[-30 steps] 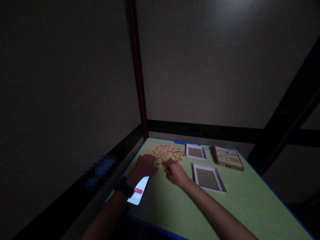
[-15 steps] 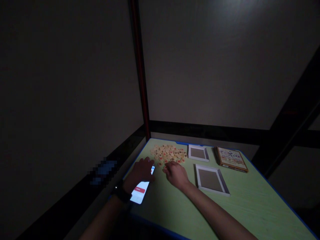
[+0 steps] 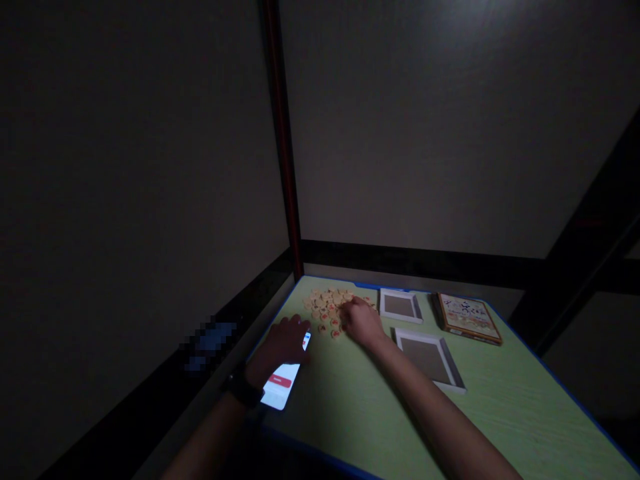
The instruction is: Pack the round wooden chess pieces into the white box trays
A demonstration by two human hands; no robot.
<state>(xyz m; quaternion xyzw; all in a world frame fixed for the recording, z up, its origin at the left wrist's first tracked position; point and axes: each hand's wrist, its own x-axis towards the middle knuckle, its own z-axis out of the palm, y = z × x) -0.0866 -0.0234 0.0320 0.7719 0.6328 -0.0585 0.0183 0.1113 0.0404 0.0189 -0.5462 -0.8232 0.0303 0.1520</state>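
Round, pale Chinese chess pieces (image 3: 320, 305) with red and dark characters lie in a loose heap near the table's far left corner. At the heap's right side is my right hand (image 3: 363, 323), its fingers curled down together among the pieces. What the fingertips hold, if anything, is hidden. A lit phone (image 3: 278, 387) lies at the left edge of the table. Over its upper part rests my left hand (image 3: 285, 340), palm down with the fingers stretched out, covering some of the screen. A dark watch is on that wrist.
Two shallow, white-rimmed box trays, a farther tray (image 3: 418, 317) and a nearer tray (image 3: 453, 363), lie right of the pieces. Beyond them is a printed game box (image 3: 470, 319). The green table (image 3: 525, 400) has a blue edge and stands against walls behind and at left.
My right hand has moved away from the near pieces, up and to the right, to the right side of the heap. My left hand stays over the phone.
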